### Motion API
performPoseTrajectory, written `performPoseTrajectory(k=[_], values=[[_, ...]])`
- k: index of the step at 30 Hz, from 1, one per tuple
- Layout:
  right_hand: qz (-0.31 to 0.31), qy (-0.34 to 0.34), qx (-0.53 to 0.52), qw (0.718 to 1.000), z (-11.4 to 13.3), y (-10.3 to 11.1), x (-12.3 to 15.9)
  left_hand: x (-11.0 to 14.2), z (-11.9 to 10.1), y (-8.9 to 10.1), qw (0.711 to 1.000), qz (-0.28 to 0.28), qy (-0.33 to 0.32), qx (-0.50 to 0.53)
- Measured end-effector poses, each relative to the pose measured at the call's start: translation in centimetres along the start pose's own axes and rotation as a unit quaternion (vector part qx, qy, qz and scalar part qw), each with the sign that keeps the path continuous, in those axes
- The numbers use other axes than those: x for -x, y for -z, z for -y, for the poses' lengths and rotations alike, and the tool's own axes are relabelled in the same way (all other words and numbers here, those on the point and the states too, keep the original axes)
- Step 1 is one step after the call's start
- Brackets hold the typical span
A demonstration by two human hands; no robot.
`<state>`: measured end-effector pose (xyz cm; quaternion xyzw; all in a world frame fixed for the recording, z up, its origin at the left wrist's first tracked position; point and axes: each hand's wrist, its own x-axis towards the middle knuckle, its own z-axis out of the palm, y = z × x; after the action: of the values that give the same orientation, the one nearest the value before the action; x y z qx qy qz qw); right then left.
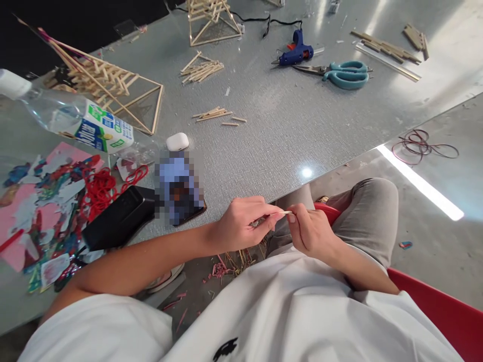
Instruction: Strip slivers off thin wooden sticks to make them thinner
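Observation:
Over my lap, just off the table's edge, a short pale wooden stick point(286, 212) runs between my two hands. My left hand point(247, 221) pinches one end between thumb and fingers. The other end is gripped by my right hand point(310, 229), its fingers curled in. Similar short sticks point(213, 114) lie on the table in front of me, with a larger pile of sticks point(204, 70) behind them. A frame built of wooden sticks point(113, 85) stands at the left, and another stick frame point(211, 22) is at the back.
A blue glue gun point(298, 50) and teal-handled scissors point(345, 74) lie toward the back right. Left are a plastic bottle point(68, 113), a white earbud case point(177, 142), a phone point(179, 188), a black box point(118, 216), and red cord point(100, 188) among scraps. Brown cord point(418, 147) lies on the floor.

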<state>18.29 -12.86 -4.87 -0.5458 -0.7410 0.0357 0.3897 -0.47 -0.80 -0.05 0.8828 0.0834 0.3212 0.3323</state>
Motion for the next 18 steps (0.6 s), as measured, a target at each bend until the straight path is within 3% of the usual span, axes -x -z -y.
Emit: performPoseTrajectory(k=[18], values=[[-0.084, 0.025, 0.111, 0.99, 0.3, -1.2, -0.3, -0.4, -0.3, 0.2, 0.996, 0.047, 0.064, 0.045]])
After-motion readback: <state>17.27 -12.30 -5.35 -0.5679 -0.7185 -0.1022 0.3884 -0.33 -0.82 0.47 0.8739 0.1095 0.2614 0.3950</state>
